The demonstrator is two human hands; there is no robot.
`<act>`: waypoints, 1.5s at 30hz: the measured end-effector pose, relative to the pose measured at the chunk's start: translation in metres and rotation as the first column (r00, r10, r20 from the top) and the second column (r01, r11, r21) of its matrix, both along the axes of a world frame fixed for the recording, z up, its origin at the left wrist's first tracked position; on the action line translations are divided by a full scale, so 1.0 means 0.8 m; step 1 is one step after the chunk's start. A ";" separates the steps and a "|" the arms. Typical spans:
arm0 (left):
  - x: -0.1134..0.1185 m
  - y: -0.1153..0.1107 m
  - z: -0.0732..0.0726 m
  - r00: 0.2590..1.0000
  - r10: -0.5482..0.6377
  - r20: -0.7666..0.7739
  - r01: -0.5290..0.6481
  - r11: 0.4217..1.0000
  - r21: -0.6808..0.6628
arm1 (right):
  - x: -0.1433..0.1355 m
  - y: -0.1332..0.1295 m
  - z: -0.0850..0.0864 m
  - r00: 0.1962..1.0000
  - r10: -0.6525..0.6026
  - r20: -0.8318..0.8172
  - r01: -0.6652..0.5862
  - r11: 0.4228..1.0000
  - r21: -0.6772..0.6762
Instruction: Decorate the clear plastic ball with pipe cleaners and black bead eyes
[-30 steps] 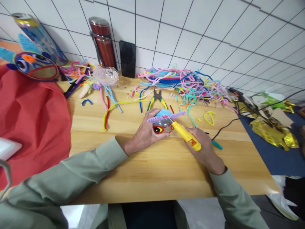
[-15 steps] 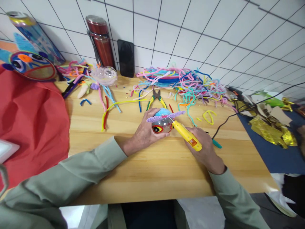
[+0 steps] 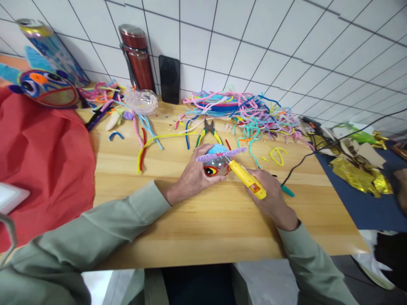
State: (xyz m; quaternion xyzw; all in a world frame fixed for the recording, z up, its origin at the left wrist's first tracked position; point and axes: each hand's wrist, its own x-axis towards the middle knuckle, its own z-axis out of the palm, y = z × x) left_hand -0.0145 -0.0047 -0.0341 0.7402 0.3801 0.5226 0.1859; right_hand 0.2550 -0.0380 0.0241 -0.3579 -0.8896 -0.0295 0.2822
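Observation:
My left hand [image 3: 193, 172] is wrapped round the left side of a clear plastic ball [image 3: 219, 164]. The ball carries a yellow-and-black eye rimmed in red, a light blue fuzzy cap and a purple pipe-cleaner strip [image 3: 222, 155] across its front. In my right hand [image 3: 270, 192] is a yellow hot glue gun [image 3: 249, 181], its thin metal nozzle at the purple strip. Whether the tip touches is too small to tell. Just behind the ball lie pliers [image 3: 209, 131] with yellow-green handles, jaws apart.
A heap of pipe cleaners [image 3: 229, 103] lies along the wall. At the back stand a red thermos [image 3: 136, 57], a phone [image 3: 169, 79] and a can [image 3: 52, 51]. Red cloth [image 3: 47, 169] covers the left side. A black cord [image 3: 305, 156] runs right, near gold foil [image 3: 356, 173].
The view has shifted slightly. Both hands, the ball and the glue gun keep nearly the same pose, with the nozzle still at the purple strip.

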 end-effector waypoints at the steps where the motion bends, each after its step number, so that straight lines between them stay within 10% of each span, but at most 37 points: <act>1: 0.000 0.000 0.000 1.000 0.002 -0.003 -0.002 1.000 -0.003 | 0.000 0.000 -0.001 1.000 -0.007 0.000 0.007 1.000 -0.010; 45: 0.001 0.002 0.007 1.000 -0.003 -0.027 0.003 1.000 -0.005 | -0.003 -0.003 -0.009 1.000 -0.002 -0.016 0.002 1.000 -0.032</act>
